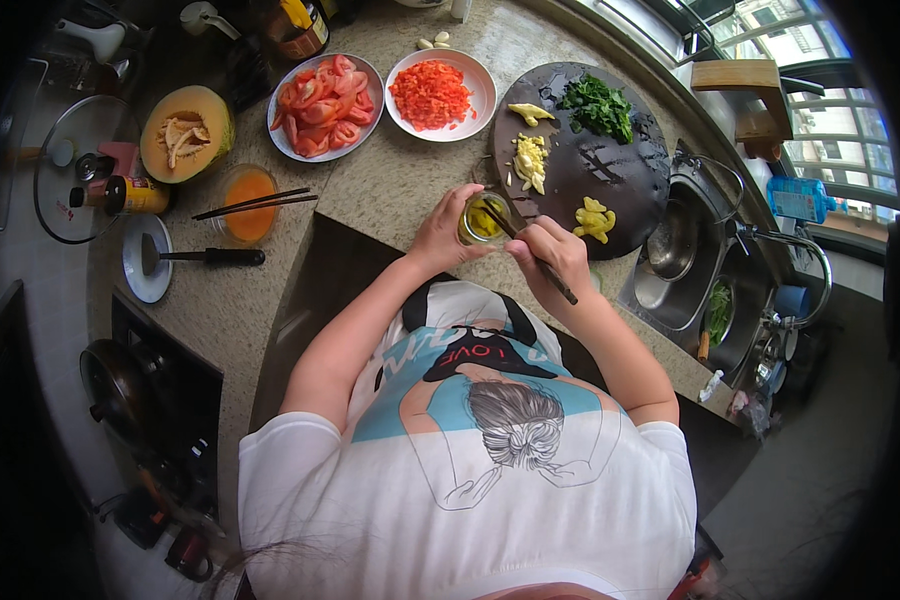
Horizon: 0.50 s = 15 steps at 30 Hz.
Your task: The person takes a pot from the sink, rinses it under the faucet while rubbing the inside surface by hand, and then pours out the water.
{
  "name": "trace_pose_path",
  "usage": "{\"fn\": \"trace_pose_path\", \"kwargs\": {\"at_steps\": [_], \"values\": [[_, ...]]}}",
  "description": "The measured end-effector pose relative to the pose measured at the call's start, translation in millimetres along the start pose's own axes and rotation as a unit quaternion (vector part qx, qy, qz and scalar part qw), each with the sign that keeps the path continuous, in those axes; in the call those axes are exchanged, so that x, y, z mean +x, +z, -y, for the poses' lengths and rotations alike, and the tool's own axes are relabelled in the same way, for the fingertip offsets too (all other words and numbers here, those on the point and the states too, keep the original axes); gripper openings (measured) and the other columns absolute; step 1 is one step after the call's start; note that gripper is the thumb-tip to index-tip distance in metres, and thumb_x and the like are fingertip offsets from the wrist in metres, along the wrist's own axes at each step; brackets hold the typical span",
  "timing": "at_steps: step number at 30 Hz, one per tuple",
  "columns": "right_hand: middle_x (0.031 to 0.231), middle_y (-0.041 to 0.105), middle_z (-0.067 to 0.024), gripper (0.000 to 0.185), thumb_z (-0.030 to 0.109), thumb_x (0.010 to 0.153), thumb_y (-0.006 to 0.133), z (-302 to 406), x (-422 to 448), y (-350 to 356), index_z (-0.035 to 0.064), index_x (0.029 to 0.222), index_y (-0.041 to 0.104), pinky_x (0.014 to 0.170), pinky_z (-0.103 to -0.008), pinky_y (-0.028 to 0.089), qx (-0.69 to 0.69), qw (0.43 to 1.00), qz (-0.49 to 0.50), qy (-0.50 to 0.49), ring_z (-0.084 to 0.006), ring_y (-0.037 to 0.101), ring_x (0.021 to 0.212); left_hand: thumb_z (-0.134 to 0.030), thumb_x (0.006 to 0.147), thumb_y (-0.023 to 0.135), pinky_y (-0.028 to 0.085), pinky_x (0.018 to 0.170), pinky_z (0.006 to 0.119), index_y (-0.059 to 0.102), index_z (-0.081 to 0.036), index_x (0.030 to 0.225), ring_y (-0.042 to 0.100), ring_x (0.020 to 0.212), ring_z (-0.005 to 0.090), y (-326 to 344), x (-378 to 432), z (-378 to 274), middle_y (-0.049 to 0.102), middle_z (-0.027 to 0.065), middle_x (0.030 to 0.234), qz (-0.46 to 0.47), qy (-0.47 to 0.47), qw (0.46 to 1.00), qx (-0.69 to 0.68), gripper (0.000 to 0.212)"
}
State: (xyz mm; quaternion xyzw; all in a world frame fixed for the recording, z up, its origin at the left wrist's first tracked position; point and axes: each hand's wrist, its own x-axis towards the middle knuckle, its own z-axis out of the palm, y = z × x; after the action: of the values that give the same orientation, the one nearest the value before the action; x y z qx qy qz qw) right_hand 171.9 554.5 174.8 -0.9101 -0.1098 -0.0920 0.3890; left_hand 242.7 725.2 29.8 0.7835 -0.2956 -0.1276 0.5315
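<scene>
My left hand (444, 231) is closed around a small glass jar (483, 217) of yellow-green pickled peppers at the counter's front edge. Dark chopsticks (544, 268) are held in my right hand (556, 259), their tips inside the jar mouth. Just right of the jar lies a round dark cutting board (585, 169). It bears chopped green herbs (598, 107), minced garlic (530, 159), a small yellow piece (530, 113) near the left rim and a pile of yellow-green peppers (594, 220) near my right hand.
Behind the jar stand a plate of sliced tomatoes (322, 106) and a plate of diced red pepper (431, 95). Leftward are a bowl of orange liquid (249, 214) with chopsticks across it, half a melon (184, 135) and a knife (225, 256) on a small plate. A sink (667, 292) is at right.
</scene>
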Motion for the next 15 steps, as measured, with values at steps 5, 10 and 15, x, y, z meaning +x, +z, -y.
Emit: {"fn": "trace_pose_path", "kwargs": {"at_steps": [5, 10, 15], "values": [[0.068, 0.047, -0.0076, 0.027, 0.019, 0.079, 0.076, 8.8, -14.2, -9.4, 0.0066, 0.073, 0.053, 0.051, -0.0368, 0.043, -0.030, 0.993, -0.001, -0.114, -0.0270, 0.053, 0.059, -0.026, 0.062, 0.089, 0.043, 0.103, 0.041, 0.032, -0.012, 0.140, 0.050, 0.123, 0.0324, 1.9, 0.2, 4.9, 0.048, 0.0150, 0.132, -0.007, 0.021, 1.000, 0.015, 0.098], [0.070, 0.048, -0.0068, 0.027, 0.021, 0.076, 0.077, 8.6, -28.5, -14.9, 0.0071, 0.074, 0.054, 0.051, -0.0358, 0.045, -0.045, 0.989, -0.002, -0.142, -0.0254, 0.055, 0.061, -0.027, 0.061, 0.089, 0.042, 0.103, 0.041, 0.032, -0.012, 0.140, 0.050, 0.123, 0.0322, 2.9, 1.9, 3.5, 0.048, 0.0146, 0.132, -0.003, 0.009, 1.000, 0.011, 0.099], [0.070, 0.048, -0.0062, 0.025, 0.021, 0.077, 0.076, 12.6, -35.5, -18.3, 0.0078, 0.075, 0.055, 0.051, -0.0355, 0.045, -0.013, 0.987, -0.022, -0.159, -0.0248, 0.055, 0.061, -0.028, 0.060, 0.090, 0.043, 0.102, 0.042, 0.033, -0.014, 0.139, 0.050, 0.124, 0.0333, 2.0, -0.3, 0.5, 0.047, 0.0140, 0.133, 0.001, -0.017, 1.000, 0.018, 0.098]]}}
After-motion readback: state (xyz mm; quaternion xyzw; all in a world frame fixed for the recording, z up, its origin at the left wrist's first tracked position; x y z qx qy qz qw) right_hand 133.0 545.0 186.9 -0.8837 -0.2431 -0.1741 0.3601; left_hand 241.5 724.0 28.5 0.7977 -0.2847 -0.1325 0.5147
